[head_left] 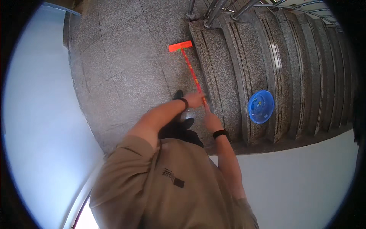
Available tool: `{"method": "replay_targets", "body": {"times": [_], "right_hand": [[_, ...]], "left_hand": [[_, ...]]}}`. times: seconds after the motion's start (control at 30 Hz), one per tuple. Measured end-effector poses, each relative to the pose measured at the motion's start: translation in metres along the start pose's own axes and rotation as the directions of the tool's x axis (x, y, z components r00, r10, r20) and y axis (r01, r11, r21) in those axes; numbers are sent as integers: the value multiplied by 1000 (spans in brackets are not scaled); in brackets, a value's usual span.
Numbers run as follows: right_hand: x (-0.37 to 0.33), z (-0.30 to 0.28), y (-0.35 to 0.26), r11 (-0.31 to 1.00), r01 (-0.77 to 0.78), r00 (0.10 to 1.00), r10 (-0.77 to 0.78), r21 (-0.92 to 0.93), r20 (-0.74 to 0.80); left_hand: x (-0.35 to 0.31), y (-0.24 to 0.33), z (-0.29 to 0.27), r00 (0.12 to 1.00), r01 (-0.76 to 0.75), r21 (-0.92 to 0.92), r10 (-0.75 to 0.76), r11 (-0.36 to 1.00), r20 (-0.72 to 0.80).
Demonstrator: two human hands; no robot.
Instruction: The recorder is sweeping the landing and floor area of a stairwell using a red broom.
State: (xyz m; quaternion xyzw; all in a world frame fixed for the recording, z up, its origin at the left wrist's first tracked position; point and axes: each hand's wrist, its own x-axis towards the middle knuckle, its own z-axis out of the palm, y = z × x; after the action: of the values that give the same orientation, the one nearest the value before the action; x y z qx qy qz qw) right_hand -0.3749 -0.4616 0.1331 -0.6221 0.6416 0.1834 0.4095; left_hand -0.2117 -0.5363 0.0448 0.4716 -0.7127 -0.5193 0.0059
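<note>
A long-handled broom (191,68) with a red, patterned handle slants across the floor, away from me. Its orange head (180,46) rests on the speckled stone landing, close to the edge of the stairs. Both my hands are wrapped round the handle. My left hand (195,100) is the farther one, slightly blurred, with a dark band on its wrist. Nearer the handle's end, my right hand (212,123) grips it, and a black band circles that wrist too. The very end of the handle is hidden by the right hand.
A blue plastic basin (261,107) with small items inside stands on the steps to my right. Stone stairs (251,57) fill the right side. Metal railing posts (219,11) stand at the far edge. A pale wall (34,107) bounds the left. My dark shoes (188,122) are below my hands.
</note>
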Motion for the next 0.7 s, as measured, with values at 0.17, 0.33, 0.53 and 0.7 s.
{"method": "replay_targets", "body": {"times": [0.17, 0.33, 0.53, 0.7], "right_hand": [[-52, 17, 29, 998, -57, 996, 57, 7, 68], [-132, 42, 61, 997, -67, 993, 65, 25, 101], [-107, 28, 63, 996, -81, 987, 87, -47, 137], [-6, -1, 54, 999, 11, 997, -8, -36, 80]], "left_hand": [[-25, -107, -30, 990, 129, -75, -133, 989, -52], [-101, -215, -14, 856, 415, -141, -439, 899, -274], [-192, -260, 17, 832, 442, -332, -519, 833, -195], [-224, -225, 48, 702, 459, -658, -698, 598, -144]]}}
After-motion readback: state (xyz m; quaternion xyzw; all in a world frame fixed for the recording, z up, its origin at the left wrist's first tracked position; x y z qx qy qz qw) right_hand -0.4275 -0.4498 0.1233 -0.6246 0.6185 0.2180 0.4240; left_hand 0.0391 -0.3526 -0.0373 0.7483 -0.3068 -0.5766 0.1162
